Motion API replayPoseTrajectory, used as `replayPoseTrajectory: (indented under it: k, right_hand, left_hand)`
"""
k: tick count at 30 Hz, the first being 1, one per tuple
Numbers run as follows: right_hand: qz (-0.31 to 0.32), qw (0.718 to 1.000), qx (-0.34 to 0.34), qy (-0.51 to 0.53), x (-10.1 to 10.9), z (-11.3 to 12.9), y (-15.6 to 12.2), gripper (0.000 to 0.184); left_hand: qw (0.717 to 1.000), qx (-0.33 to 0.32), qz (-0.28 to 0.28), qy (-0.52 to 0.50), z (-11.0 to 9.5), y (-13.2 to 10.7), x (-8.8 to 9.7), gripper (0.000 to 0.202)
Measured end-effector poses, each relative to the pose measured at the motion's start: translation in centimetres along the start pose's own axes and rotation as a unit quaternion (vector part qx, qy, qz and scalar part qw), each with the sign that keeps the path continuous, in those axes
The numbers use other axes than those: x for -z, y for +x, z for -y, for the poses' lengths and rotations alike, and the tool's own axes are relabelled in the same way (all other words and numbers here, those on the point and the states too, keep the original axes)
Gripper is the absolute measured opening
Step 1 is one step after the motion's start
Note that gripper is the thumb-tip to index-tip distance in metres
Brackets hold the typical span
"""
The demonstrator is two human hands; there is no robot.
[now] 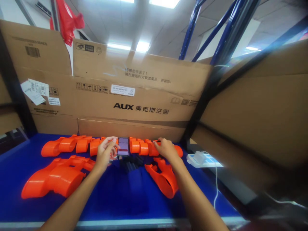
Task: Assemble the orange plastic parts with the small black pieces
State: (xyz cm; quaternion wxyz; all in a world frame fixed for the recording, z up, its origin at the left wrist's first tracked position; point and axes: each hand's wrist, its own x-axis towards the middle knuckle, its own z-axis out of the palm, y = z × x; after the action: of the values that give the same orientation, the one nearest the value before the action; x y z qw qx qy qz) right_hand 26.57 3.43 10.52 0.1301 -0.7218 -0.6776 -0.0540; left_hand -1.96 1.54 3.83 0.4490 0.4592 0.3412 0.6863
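Observation:
A smartphone [123, 146] with a lit screen stands at the back of the blue table [125, 199], between rows of orange plastic parts. My left hand [105, 153] is at the phone's left edge, fingers curled, thumb touching it. My right hand [166, 149] rests with bent fingers on the orange parts [141, 147] right of the phone. Another orange part [163, 178] lies under my right wrist. Large orange shells [54, 179] lie at the left.
Cardboard boxes [134, 96] wall off the back and right side. A white charger on a white pad [199, 158] sits at the right edge, its cable hanging off. Blue rack posts [216, 35] rise behind. A red bag [67, 19] hangs top left.

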Motion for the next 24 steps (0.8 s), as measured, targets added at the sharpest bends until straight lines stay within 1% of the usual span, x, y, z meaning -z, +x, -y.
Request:
replayPoseTrajectory:
  k: [2, 3, 4, 6, 7, 9, 12, 14, 17, 19, 21, 24]
  right_hand:
    - [-0.009, 1.000, -0.017, -0.018, 1.2, -0.2, -1.2, 0.044]
    - [-0.005, 1.000, -0.014, -0.026, 1.7, -0.3, -1.9, 0.042]
    - [0.004, 1.000, 0.001, -0.027, 2.2, -0.4, -2.7, 0.040]
    - [0.038, 0.997, 0.059, -0.019, 2.7, -0.6, -4.2, 0.035]
    - [0.052, 0.995, 0.085, -0.020, 2.8, -0.6, -4.9, 0.035]
    - [0.072, 0.990, 0.113, -0.033, 2.5, -0.7, -5.9, 0.036]
    - [0.101, 0.986, 0.123, -0.054, 1.9, -0.5, -6.7, 0.036]
    - [0.111, 0.984, 0.122, -0.060, 1.6, -0.3, -6.9, 0.031]
    - [0.106, 0.985, 0.119, -0.063, 1.6, 0.1, -7.0, 0.023]
    - [0.104, 0.985, 0.121, -0.063, 2.3, 0.4, -7.1, 0.021]
    - [0.094, 0.986, 0.127, -0.059, 3.6, 0.8, -7.3, 0.021]
    - [0.030, 0.988, 0.144, -0.045, 6.1, 1.9, -7.9, 0.017]
  left_hand:
    - [1.000, -0.004, -0.002, 0.000, 0.0, 0.0, 0.0, 0.045]
    - [1.000, -0.006, -0.001, 0.000, -0.1, -0.1, -0.1, 0.045]
    - [1.000, -0.006, 0.000, 0.000, -0.1, -0.1, -0.1, 0.045]
    - [1.000, -0.005, 0.002, 0.000, 0.0, -0.1, -0.1, 0.045]
    - [1.000, -0.004, 0.002, 0.000, 0.0, -0.1, -0.1, 0.045]
    - [1.000, -0.003, 0.002, 0.000, 0.1, 0.0, 0.0, 0.044]
    - [1.000, 0.002, 0.012, 0.004, 0.3, 0.0, 0.0, 0.044]
    - [1.000, 0.007, 0.019, 0.005, 0.4, 0.0, 0.0, 0.044]
    - [1.000, 0.008, 0.024, 0.003, 0.4, -0.1, -0.1, 0.043]
    - [1.000, 0.005, 0.028, 0.005, 0.4, -0.2, -0.1, 0.042]
    - [0.999, 0.003, 0.035, 0.008, 0.4, -0.3, -0.1, 0.042]
    - [0.998, 0.012, 0.065, 0.020, 0.4, -0.5, -0.4, 0.041]
